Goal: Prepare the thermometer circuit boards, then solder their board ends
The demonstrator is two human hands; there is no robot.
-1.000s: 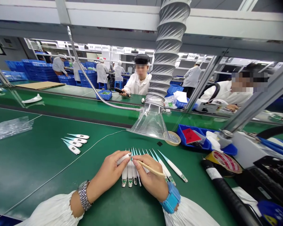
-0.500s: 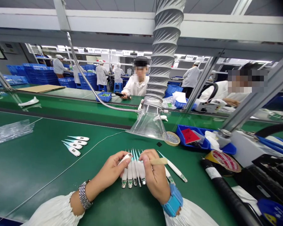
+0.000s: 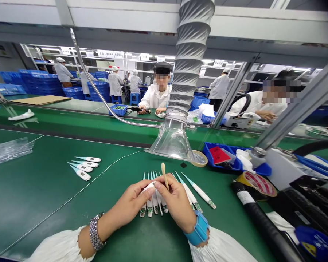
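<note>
My left hand (image 3: 135,198) is closed round a white digital thermometer (image 3: 150,186), its end raised between thumb and fingers. Touching that same end are the fingertips of my right hand (image 3: 177,200), which also grips a beige stick-like tool (image 3: 164,173) pointing up. Whether the right hand pinches some small part is hidden by the fingers. Beneath both hands lies a row of thermometers (image 3: 149,207) with pale blue tips, their circuit ends bare towards me. One more thermometer (image 3: 200,192) lies at the row's right.
Several thermometers (image 3: 83,167) with displays lie at left. A clear extractor hood (image 3: 171,143) hangs ahead, beside a round dish of small parts (image 3: 199,158). Blue bins (image 3: 224,165), yellow tape (image 3: 255,183) and a black tube (image 3: 251,211) stand right. Co-workers sit beyond.
My right hand has moved left to meet the thermometer end in my left hand. The beige tool has swung from sideways to upright. The view has shifted slightly.
</note>
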